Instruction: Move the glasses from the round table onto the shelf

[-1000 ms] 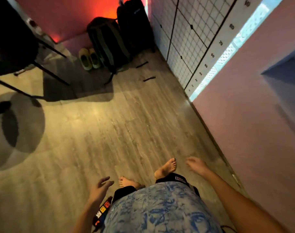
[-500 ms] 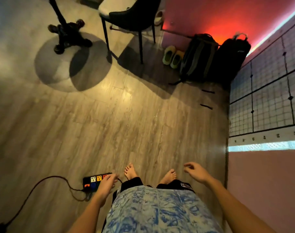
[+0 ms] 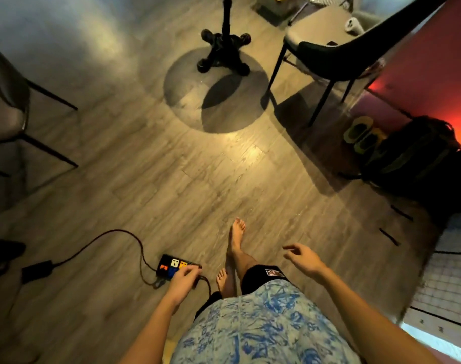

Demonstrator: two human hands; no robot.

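No glasses and no shelf show in the head view. Of the round table I see only the black pedestal base (image 3: 224, 52) at the top centre, with a round shadow on the wooden floor below it; its top is out of frame. My left hand (image 3: 183, 281) hangs low at my side with loosely curled fingers and holds nothing. My right hand (image 3: 304, 258) is out in front of my hip, fingers relaxed and spread, also holding nothing. One bare foot (image 3: 236, 237) is set forward on the floor.
A power strip (image 3: 175, 266) with a cable lies on the floor by my left hand. A dark chair (image 3: 337, 56) stands right of the table base, another chair (image 3: 8, 106) at the left edge. Slippers (image 3: 361, 135) and a backpack (image 3: 418, 153) sit by the red wall.
The view has swung left, away from the grid wall and onto the table base and chairs. One foot has stepped forward. Both hands stay empty.
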